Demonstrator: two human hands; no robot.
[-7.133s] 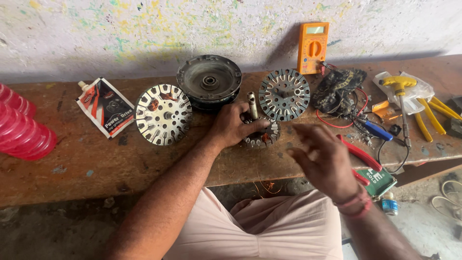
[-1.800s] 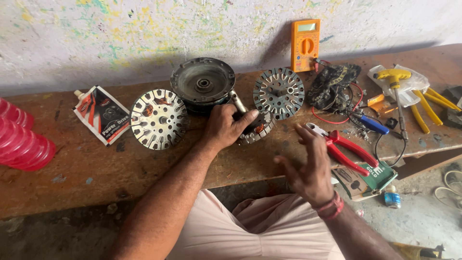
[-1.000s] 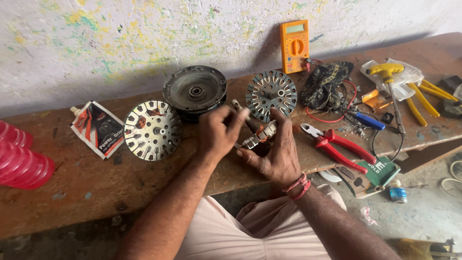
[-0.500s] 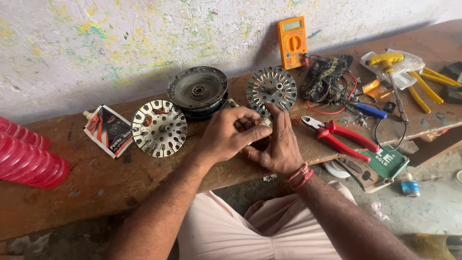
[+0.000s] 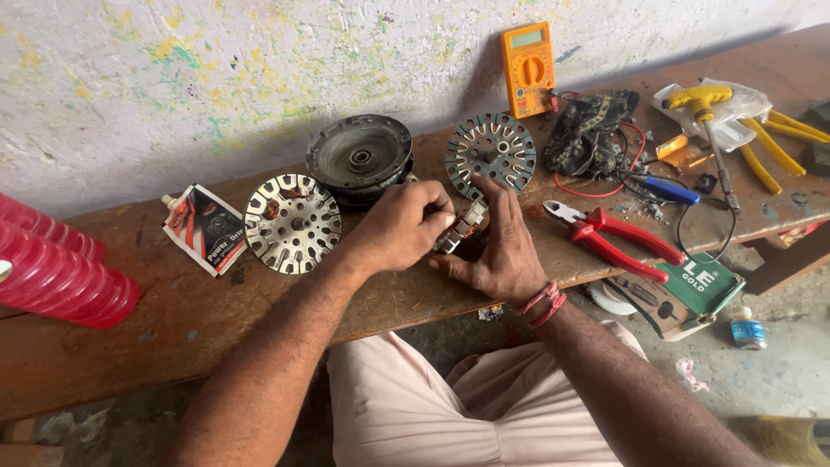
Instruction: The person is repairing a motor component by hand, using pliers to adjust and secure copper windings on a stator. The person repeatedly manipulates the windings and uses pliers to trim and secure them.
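Left hand (image 5: 399,227): closed over the top of a small wound stator (image 5: 461,232), fingers curled down and gripping its upper edge.
Right hand (image 5: 497,251): cupped under and beside the same stator, fingers extended up along its right side, thumb below; it holds the part against the left hand.
Wound stator: a small ring of metal teeth with copper windings, held between both hands just over the front half of the wooden bench (image 5: 156,320), mostly hidden by the fingers.
Left of the hands: a bright slotted lamination disc (image 5: 292,222) lies flat on the bench, with a black, red and white glue pouch (image 5: 204,227) beside it.
Behind the hands: a dark round motor housing (image 5: 360,159) near the wall, and a second slotted stator core (image 5: 490,154) propped just beyond the right fingers.
Right of the hands: red-handled pliers (image 5: 616,240) lie flat, apart from the hand; further back a tangle of dark wire (image 5: 590,130), a blue-handled tool (image 5: 664,188) and a yellow-handled tool (image 5: 705,105).
Against the wall: an orange multimeter (image 5: 528,69) stands upright.
Far left: red ribbed plastic (image 5: 52,277) rests on the bench edge.
Wrist: red thread bands (image 5: 542,303) circle the right wrist.
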